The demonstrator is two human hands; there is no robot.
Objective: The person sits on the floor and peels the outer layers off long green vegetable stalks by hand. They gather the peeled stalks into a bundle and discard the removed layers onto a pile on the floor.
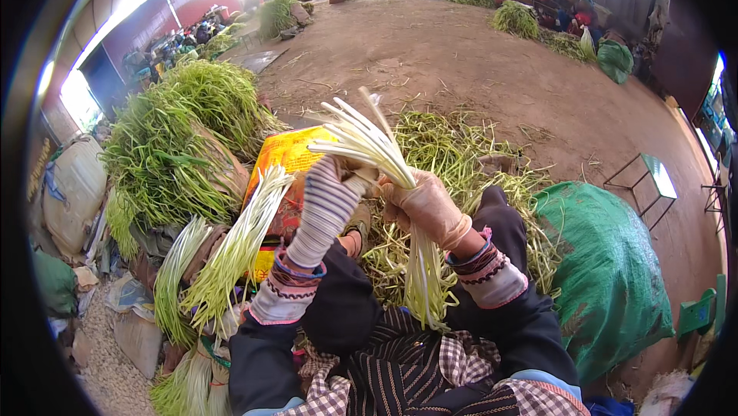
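A bunch of white-stemmed green shoots (369,142), which look like blanched garlic shoots, is held upright before me, stems up. Its pale green leaves hang down towards my lap. My right hand (429,202), in a thin translucent glove, grips the bunch around its middle. My left hand (331,202) wears a striped knit glove and is bent close against the left side of the stems. Its fingertips are partly hidden, so whether they pinch a stalk is unclear. Left of my knees, trimmed white shoots (245,243) lie beside a red and yellow printed sack (288,153).
A tall heap of green shoots (179,145) stands at left. Loose leaf scraps (461,156) cover the floor around my feet. A bulging green woven sack (602,272) sits at right, near a small metal-framed stool (657,176). Tied bundles (199,381) lie lower left.
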